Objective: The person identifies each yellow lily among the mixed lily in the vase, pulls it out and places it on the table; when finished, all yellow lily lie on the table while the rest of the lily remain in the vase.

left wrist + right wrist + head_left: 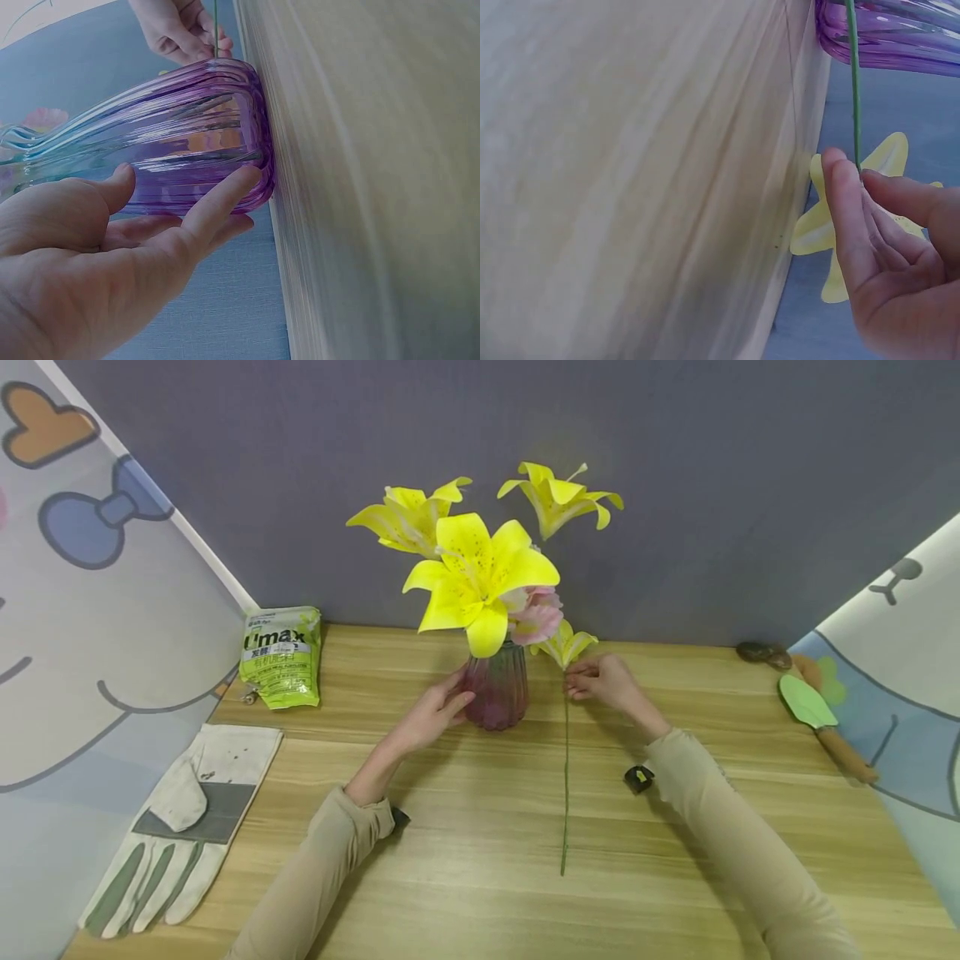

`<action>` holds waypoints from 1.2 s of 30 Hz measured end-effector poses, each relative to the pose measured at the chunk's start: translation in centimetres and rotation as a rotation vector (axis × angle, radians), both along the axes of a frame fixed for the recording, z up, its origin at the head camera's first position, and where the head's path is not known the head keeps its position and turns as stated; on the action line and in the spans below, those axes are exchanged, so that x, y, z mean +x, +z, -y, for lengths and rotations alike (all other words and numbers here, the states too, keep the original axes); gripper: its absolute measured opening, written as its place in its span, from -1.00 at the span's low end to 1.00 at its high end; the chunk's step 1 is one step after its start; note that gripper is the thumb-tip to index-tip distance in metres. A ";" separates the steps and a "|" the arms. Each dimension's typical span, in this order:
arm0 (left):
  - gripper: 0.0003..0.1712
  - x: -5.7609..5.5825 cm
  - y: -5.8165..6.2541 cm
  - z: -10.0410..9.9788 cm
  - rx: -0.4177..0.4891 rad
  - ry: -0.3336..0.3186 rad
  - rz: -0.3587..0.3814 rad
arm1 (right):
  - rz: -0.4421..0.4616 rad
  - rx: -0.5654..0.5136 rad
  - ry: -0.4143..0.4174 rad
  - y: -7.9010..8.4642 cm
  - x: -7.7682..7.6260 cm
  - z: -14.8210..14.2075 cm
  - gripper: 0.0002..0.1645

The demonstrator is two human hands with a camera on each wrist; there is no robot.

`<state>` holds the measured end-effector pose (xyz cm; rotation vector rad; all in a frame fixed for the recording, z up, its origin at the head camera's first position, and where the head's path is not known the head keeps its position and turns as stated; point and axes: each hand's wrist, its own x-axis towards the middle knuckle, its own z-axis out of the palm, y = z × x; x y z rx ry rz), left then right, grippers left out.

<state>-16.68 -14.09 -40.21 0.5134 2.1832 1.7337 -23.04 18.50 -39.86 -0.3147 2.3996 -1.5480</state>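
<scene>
The left hand (432, 718) cupped the vase (498, 689) on the table (480, 868), probably to steady it under its tall flowers (480, 577). Just beside it, the right hand (606, 680) pinched a lily (564, 647) high on its stem (566, 777), perhaps for control, leaving the rest pointing away from the flowers.

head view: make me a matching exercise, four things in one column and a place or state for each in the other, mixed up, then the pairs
Things
1. trowel
2. vase
3. glove
4. loose lily

Places or states
A. pinched by the stem in the right hand
B. lying near the left side of the view
C. lying near the right side of the view
D. standing with the left hand against it

Pairs: 1-C, 2-D, 3-B, 4-A
</scene>
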 end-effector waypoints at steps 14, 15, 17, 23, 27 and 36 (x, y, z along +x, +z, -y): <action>-0.30 0.1 -0.1 0.0 0.017 -0.012 0.009 | -0.345 0.008 -0.065 4.4 1.8 -0.3 -0.76; -0.30 0.1 -0.1 0.0 0.017 -0.012 0.011 | -0.363 -0.007 -0.069 5.0 2.1 -0.2 -0.76; -0.29 0.1 -0.1 0.0 0.016 -0.012 0.012 | -0.401 -0.047 -0.075 6.2 2.8 0.1 -0.75; -0.29 0.0 -0.1 0.0 0.019 -0.005 0.018 | -0.486 -0.208 -0.103 9.6 5.2 1.3 -0.79; -0.29 0.0 -0.1 0.2 0.021 -0.004 0.021 | -0.533 -0.303 -0.108 11.4 6.6 2.4 -0.82; -0.27 0.0 -0.1 0.1 0.012 -0.011 0.017 | -0.604 -0.420 -0.085 13.5 8.8 4.9 -0.80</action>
